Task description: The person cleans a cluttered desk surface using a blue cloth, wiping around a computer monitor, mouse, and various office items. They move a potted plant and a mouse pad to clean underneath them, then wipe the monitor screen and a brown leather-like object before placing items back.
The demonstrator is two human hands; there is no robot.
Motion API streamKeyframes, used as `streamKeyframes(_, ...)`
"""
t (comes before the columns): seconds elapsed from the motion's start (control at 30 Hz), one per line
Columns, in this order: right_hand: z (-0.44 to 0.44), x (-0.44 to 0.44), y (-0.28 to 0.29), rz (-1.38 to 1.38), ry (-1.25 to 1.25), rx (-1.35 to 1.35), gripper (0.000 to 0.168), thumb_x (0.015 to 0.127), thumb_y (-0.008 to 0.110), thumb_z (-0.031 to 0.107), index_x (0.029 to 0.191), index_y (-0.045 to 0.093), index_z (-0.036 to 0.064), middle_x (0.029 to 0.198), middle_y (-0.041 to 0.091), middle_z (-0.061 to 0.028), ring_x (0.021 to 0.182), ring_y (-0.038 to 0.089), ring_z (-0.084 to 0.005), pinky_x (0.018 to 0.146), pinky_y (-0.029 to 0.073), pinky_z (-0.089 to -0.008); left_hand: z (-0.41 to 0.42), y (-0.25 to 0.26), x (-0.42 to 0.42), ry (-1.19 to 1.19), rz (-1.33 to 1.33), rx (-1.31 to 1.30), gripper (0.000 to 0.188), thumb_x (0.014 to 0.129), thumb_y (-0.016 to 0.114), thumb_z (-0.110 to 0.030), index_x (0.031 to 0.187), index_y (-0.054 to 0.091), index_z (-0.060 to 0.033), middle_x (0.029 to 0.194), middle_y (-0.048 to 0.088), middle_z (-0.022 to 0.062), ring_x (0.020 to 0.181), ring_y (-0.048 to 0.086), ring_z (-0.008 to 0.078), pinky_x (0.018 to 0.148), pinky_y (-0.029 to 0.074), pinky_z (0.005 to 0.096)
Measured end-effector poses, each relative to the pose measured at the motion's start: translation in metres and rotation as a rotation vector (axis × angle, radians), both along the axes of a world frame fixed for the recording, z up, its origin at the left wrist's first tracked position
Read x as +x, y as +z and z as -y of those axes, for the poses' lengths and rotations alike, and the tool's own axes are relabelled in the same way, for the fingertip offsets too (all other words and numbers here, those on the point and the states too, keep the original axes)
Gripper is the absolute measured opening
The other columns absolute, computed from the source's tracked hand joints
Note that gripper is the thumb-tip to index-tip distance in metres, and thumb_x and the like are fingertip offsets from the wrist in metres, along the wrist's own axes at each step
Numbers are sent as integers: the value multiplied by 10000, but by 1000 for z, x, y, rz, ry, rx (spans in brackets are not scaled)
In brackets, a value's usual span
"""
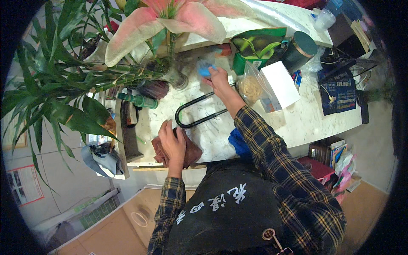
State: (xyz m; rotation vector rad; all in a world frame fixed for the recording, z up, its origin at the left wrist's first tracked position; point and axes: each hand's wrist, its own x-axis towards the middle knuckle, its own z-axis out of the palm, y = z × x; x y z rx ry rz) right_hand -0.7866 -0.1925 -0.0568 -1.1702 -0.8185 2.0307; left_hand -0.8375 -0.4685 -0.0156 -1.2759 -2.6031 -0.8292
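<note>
My left hand [172, 145] lies over a crumpled brown cloth [192, 152] near the front edge of the marbled white table [204, 140]. Its palm side is hidden, so whether the fingers grip the cloth is unclear. Farther back, my right hand [220, 81] is closed on a small bright-blue object [203, 69], blurred and partly covered by the fingers. Between the hands a black U-shaped shackle [183, 108], like that of a bike lock, lies flat with its bend to the left. My right forearm passes over its straight ends.
Left stand a glass vase [179, 79] with bamboo stems, a large pink artificial flower [191, 22] and a green bottle [145, 101]. Right are a zip bag [250, 86], a white box [282, 84], a dark green canister [299, 51] and a green pouch [244, 63]. Blue cloth [238, 143] lies by my right sleeve.
</note>
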Motion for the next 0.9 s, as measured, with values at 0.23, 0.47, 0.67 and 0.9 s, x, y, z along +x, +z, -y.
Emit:
streamKeyframes(0.23, -48, -45, -8, -148, -185, -133, 266, 990, 527, 272, 1154, 499, 64, 1088, 559, -114, 865, 597, -272, 759, 513, -432, 71, -31, 13, 350, 41, 105, 552, 959, 535, -254, 1410, 373, 20, 1435, 339, 283, 1325, 318, 435, 1113, 241, 505)
streamKeyframes(0.47, 23, -13, -10, -91, 242, 29, 346, 937, 609, 300, 1157, 553, 39, 995, 626, -64, 871, 615, -185, 749, 521, -385, 108, -76, 6, 549, 158, 195, 474, 1007, 428, -333, 1314, 470, 26, 1297, 485, 269, 1198, 442, 404, 1053, 307, 490)
streamKeyframes(0.67, 112, 152, 32, 228, 106, 470, 261, 882, 641, 62, 1121, 552, 7, 961, 621, -79, 779, 633, -150, 605, 520, -297, 103, -86, -18, 583, 55, 117, 398, 1005, 430, -314, 1096, 595, 36, 1094, 574, 232, 1048, 497, 395, 932, 372, 483)
streamKeyframes(0.9, 70, 218, 128, 869, 94, 1548, 545, 761, 741, 105, 1243, 523, -25, 1061, 597, -174, 958, 563, -331, 830, 456, -406, 72, -92, -29, 617, 45, 34, 301, 949, 488, -246, 985, 626, 20, 939, 600, 219, 902, 533, 407, 812, 412, 492)
